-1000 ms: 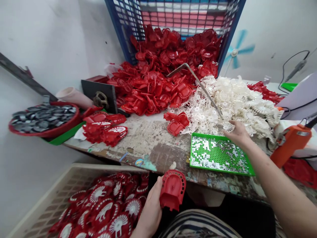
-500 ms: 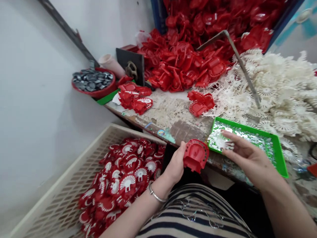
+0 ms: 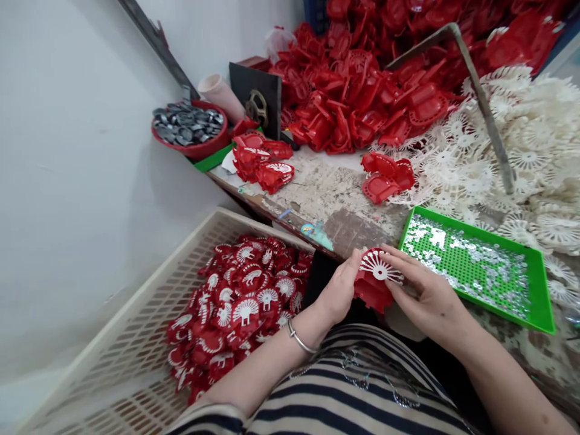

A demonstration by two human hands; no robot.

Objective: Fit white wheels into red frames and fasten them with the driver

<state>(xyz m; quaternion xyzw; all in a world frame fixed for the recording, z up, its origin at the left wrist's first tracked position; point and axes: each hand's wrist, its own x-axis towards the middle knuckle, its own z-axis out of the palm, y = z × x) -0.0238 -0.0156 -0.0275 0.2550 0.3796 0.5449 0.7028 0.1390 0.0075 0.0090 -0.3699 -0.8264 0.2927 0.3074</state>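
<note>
My left hand (image 3: 338,290) is closed on the left side of a red plastic piece (image 3: 372,295) with a rounded top edge. Over its upper part lies a white fan-shaped spoked plastic piece (image 3: 379,273). The fingers of my right hand (image 3: 421,290) pinch the white piece at its right side, against the red one. To the right, the green tray (image 3: 541,296) holds small shiny clear bits (image 3: 471,266). Part of the red piece is hidden under the white one and my fingers.
A cream slatted crate (image 3: 113,332) with assembled red-and-white pieces (image 3: 244,308) stands at lower left. On the worn table (image 3: 326,187) are a red heap (image 3: 348,115), a white heap (image 3: 534,163) and a bent metal bar (image 3: 484,109). A red bowl (image 3: 203,145) holds dark discs.
My right hand has come left from over the green tray, bringing the white spoked piece onto the red piece. My left hand keeps its grip; the view has shifted slightly.
</note>
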